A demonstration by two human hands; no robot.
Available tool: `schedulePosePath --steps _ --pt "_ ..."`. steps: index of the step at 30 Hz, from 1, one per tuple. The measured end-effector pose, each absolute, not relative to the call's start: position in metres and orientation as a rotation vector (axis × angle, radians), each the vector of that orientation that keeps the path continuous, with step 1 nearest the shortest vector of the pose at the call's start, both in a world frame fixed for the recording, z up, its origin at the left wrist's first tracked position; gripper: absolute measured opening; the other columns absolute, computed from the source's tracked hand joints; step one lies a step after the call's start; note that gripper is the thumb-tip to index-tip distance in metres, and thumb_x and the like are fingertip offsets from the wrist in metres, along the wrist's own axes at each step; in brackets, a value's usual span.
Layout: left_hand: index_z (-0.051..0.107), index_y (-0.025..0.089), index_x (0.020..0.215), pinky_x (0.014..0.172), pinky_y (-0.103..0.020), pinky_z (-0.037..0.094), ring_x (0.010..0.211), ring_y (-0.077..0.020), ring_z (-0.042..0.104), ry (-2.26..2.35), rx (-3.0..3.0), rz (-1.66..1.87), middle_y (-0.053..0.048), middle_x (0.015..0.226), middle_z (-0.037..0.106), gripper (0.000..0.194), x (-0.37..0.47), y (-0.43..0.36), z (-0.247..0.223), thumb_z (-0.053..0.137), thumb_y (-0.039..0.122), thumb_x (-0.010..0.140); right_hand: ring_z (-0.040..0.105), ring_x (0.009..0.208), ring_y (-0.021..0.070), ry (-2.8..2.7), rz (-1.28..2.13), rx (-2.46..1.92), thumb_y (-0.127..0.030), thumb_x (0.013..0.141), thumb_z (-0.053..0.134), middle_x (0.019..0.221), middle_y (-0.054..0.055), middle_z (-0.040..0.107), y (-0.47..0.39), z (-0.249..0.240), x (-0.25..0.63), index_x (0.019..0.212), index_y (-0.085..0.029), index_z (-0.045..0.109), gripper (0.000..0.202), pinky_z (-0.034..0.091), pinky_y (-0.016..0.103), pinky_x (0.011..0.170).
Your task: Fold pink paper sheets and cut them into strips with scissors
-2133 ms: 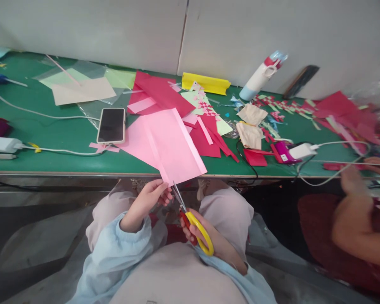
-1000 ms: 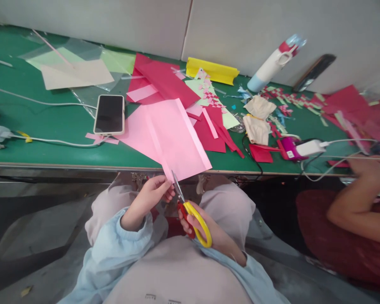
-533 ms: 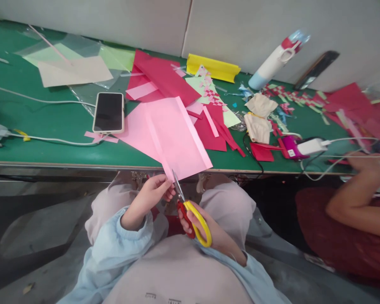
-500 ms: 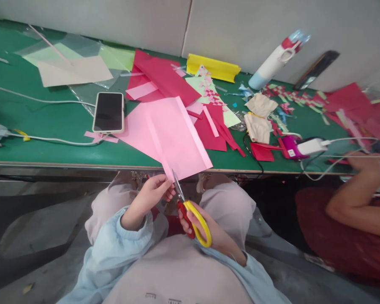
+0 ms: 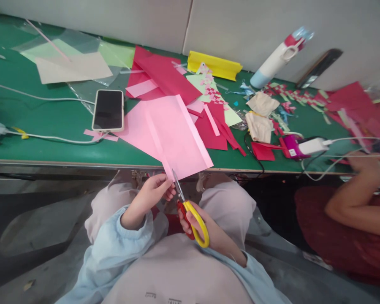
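Observation:
A large pink sheet of paper (image 5: 174, 131), creased lengthwise, overhangs the front edge of the green table. Its near corner is pinched by my left hand (image 5: 155, 190), with the fingers closed. In my right hand (image 5: 205, 226) are scissors (image 5: 202, 232) with one yellow and one red handle, fingers wrapped through the loops. The blades lie at the paper's near edge, just right of my left fingertips, pointing away from me. How far the blades are parted is hard to make out. Another pink sheet (image 5: 136, 126) lies beneath on the left.
A phone (image 5: 108, 110) lies left of the paper on the table (image 5: 44, 154). Red sheets (image 5: 164, 76), a yellow folded piece (image 5: 213, 65) and a white bottle (image 5: 277, 59) stand or lie behind. Cables run along both sides. At right, another person's arm (image 5: 357, 207) rests by the table edge.
The view has shifted very slightly. The scissor handles sit a touch further left, with little other visible movement of either hand or the paper.

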State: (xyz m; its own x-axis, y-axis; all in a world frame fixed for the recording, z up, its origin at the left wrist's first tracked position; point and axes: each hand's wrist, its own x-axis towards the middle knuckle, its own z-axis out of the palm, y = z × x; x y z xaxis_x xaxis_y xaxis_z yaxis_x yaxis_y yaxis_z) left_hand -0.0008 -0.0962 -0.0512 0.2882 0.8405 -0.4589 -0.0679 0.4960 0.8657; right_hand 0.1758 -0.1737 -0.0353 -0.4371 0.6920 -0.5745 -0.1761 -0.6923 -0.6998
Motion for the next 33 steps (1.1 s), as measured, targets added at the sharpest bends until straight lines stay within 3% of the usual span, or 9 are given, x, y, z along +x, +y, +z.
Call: schedulePosePath --steps 6,11,17,24,33 --pt "0.059 0.016 0.07 0.05 -0.022 0.048 0.052 -0.0108 0.058 1.124 0.857 0.707 -0.001 0.06 0.063 0.027 -0.001 -0.097 -0.051 0.063 0.041 0.078 0.039 0.059 0.0074 -0.705 2.169 -1.194 -0.056 0.08 0.067 0.076 -0.003 0.044 -0.178 -0.046 0.179 0.1 -0.024 0.046 0.043 0.025 0.024 0.054" --pt "0.059 0.016 0.069 0.05 -0.022 0.048 0.052 -0.0107 0.058 1.109 0.87 0.696 -0.001 0.061 0.063 0.028 -0.001 -0.097 -0.052 0.062 0.042 0.078 0.039 0.058 0.0082 -0.735 2.15 -1.212 -0.06 0.078 0.066 0.07 -0.004 0.043 -0.175 -0.043 0.178 0.096 -0.022 0.046 0.046 0.027 0.024 0.054" --pt "0.059 0.015 0.069 0.05 -0.022 0.047 0.053 -0.0107 0.059 1.056 0.883 0.635 -0.001 0.06 0.062 0.029 -0.002 -0.098 -0.054 0.061 0.042 0.08 0.039 0.058 0.0077 -0.81 2.187 -1.186 -0.057 0.087 0.057 0.072 -0.004 0.044 -0.176 -0.051 0.183 0.106 -0.022 0.045 0.041 0.026 0.022 0.053" --pt "0.058 0.015 0.07 0.051 -0.021 0.047 0.052 -0.0097 0.059 1.051 0.88 0.61 0.0 0.058 0.062 0.029 -0.003 -0.099 -0.054 0.06 0.041 0.082 0.039 0.058 0.0067 -0.842 2.171 -1.17 -0.051 0.088 0.059 0.071 -0.005 0.043 -0.177 -0.057 0.187 0.107 -0.022 0.046 0.037 0.028 0.022 0.053" --pt "0.058 0.015 0.071 0.051 -0.02 0.047 0.051 -0.009 0.058 1.036 0.884 0.592 0.0 0.058 0.063 0.028 -0.004 -0.099 -0.052 0.058 0.04 0.083 0.038 0.056 0.0072 -0.754 2.184 -1.217 -0.055 0.079 0.067 0.069 -0.005 0.042 -0.172 -0.048 0.182 0.098 -0.022 0.046 0.044 0.027 0.023 0.053"
